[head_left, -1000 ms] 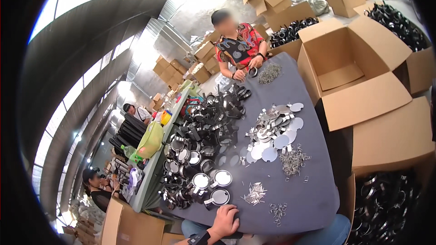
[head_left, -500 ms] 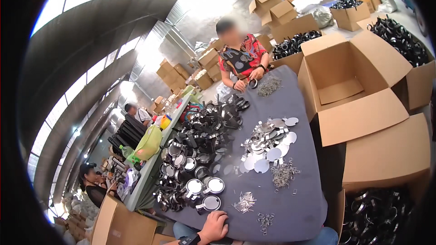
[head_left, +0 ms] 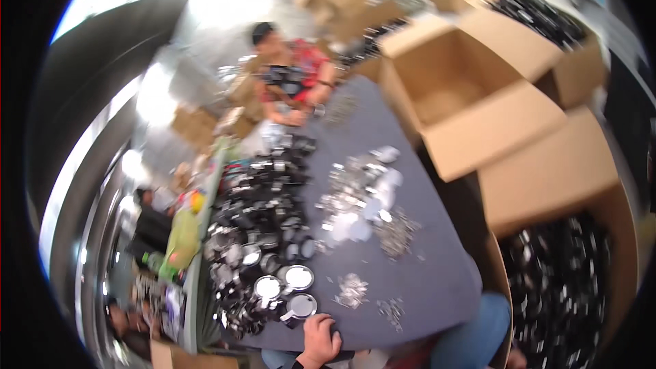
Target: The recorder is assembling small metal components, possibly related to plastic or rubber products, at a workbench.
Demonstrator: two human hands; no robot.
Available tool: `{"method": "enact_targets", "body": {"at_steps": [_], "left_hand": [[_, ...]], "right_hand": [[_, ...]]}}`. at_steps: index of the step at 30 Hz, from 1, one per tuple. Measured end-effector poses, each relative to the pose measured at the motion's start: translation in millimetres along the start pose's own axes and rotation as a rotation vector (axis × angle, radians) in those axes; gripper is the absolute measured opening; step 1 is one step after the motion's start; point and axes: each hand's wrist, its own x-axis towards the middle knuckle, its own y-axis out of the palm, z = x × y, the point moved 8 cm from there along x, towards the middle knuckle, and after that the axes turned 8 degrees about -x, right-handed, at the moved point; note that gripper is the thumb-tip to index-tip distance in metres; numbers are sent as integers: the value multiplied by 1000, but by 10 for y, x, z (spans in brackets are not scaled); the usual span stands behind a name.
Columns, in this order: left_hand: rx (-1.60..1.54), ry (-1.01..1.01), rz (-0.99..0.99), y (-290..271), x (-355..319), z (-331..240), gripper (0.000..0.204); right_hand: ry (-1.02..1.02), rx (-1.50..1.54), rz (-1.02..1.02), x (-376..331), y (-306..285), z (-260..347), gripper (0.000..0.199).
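Observation:
My left hand (head_left: 320, 342) rests on the near edge of the grey-covered table (head_left: 424, 294), fingers a little apart, with nothing visible in it. Just beyond its fingertips lie round black-rimmed pieces with shiny silver faces (head_left: 301, 306). These border a large heap of black and silver ring-shaped parts (head_left: 263, 191) along the table's left side. To the hand's right are a small pile of thin silver pins (head_left: 352, 291) and some small wire clips (head_left: 391, 313). A blurred patch of skin at the lower right, beside the box of black parts, may be my right hand (head_left: 517, 359); its fingers cannot be made out.
Flat silver discs (head_left: 362, 212) and a pile of metal clips (head_left: 396, 234) lie mid-table. A co-worker (head_left: 294, 75) sits at the far end. An open carton (head_left: 451, 89) stands right of the table, and a box of black parts (head_left: 560, 287) stands nearer me.
The view has swung to the right and blurred, so the table and boxes sit further left. My left hand stays at the table edge. A patch of skin now shows at the lower right.

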Motion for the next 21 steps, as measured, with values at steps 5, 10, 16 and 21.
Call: {"method": "enact_targets", "body": {"at_steps": [5,10,16,21], "left_hand": [[7,-24,-30,-167,-184,55,31],[35,50,29,60,-81,81,34],[64,57,44,142,-188,172,34],[130,63,62,30,-249,148,36]], "right_hand": [[655,90,232,-4044,901,-1100,31],[797,313,-31,-4454,495,-1038,26],[777,490,-158,-4929,303,-990,19],[695,163,40,-5048,-45,-719,22]]}}
